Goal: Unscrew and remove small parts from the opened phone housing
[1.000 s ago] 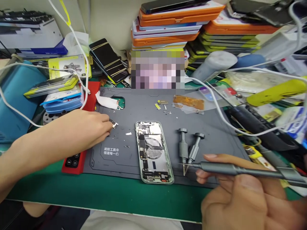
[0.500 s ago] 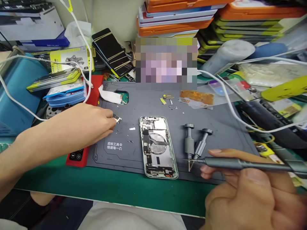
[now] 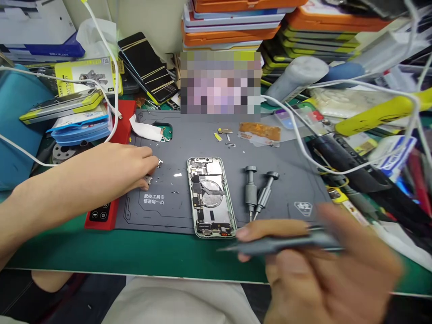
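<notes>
1 opened smartphone [image 3: 219, 213], internals exposed, flat nr front edge of grey work mat [image 3: 175, 148]. R hand [image 3: 320, 270], blurred: fingers closed round grey precision screwdriver [image 3: 263, 245], tip pointing L, nr phone's btm end. L hand [image 3: 130, 164]: fingers curled at sml metal part [image 3: 159, 163]; tips partly hidden, can't tell if gripped. 2 add'l screwdrivers [image 3: 250, 193] on mat, R of phone.

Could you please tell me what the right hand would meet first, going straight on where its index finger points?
The right hand would likely meet the opened phone at its near corner first, though depth is unclear and it might pass above.
</notes>
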Tool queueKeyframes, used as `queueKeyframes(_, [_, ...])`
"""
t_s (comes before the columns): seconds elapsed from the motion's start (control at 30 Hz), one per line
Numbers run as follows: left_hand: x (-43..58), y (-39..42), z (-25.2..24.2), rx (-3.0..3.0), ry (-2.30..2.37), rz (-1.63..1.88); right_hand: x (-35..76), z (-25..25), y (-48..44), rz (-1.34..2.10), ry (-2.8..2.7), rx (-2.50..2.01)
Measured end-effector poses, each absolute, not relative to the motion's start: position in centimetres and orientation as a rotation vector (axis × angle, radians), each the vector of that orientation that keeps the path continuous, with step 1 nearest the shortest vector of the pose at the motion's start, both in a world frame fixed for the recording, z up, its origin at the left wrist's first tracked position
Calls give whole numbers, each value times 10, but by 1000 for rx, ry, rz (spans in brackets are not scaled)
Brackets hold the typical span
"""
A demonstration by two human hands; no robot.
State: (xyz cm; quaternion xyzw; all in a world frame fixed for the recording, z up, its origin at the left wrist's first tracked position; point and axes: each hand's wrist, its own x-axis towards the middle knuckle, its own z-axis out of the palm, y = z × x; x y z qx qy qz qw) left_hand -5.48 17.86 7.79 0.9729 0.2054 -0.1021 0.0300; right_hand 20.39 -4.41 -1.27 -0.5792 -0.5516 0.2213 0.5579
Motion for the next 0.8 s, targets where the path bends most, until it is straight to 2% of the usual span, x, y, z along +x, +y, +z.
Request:
queueKeyframes(0.17, [-49, 175, 80, 3062, 635, -329, 194, -2, -45, 753, -1712, -1158])
queueKeyframes(0.33, [-45, 171, 84, 3048, 678, -382, 185, -4, -45, 779, -1748, -1090])
queueKeyframes(0.53, [-34, 144, 96, 3173, 796, -232, 178, -6, -42, 648, -1555, -1098])
queueKeyframes(0.63, [-27, 124, 96, 2932, 698, -65, 177, -4, -35, 567, -1493, -1102])
queueKeyframes(0.8, [-24, 97, 82, 2599, 595, -149, 179, -2, -29, 521, -1444, -1109])
